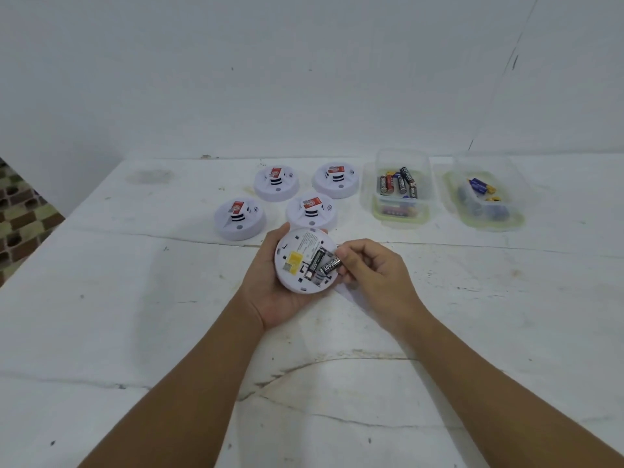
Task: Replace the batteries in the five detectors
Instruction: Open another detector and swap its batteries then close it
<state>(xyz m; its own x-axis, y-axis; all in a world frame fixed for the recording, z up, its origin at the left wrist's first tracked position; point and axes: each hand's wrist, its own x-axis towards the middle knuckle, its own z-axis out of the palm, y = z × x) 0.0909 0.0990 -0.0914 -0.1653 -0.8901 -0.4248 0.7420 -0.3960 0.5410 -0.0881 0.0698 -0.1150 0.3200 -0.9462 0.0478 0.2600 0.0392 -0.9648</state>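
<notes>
**Battery held at the open back of a detector**

R hand (366, 268): fingers curled, thumb and fingertips pinching one end of a black battery (331, 265). Battery lies tilted across the detector's battery bay, its other end low in the slot. A 2nd black battery (316, 258) sits in the bay just beside it, touching or nearly so.

L hand (270, 288): palm up, fingers wrapped round the rim of the held detector (297, 261), cradling it back-side up above the tabletop (135, 315). Yellow sticker on the back, left of the bay; small print near the top, too blurry to read.

Beyond the hands, 4 more detectors sit face up on the tabletop w/ red labels: near-left detector (239, 218), near-right detector (311, 211) just behind the held one, far-left detector (276, 183), far-right detector (336, 180).

To the right, a clear box (371, 197) holds several batteries, black and red. Further right, a 2nd clear box (513, 214) holds what look like blue and yellow batteries, though its wall blurs them. Boxes stand near each other, not touching.
</notes>
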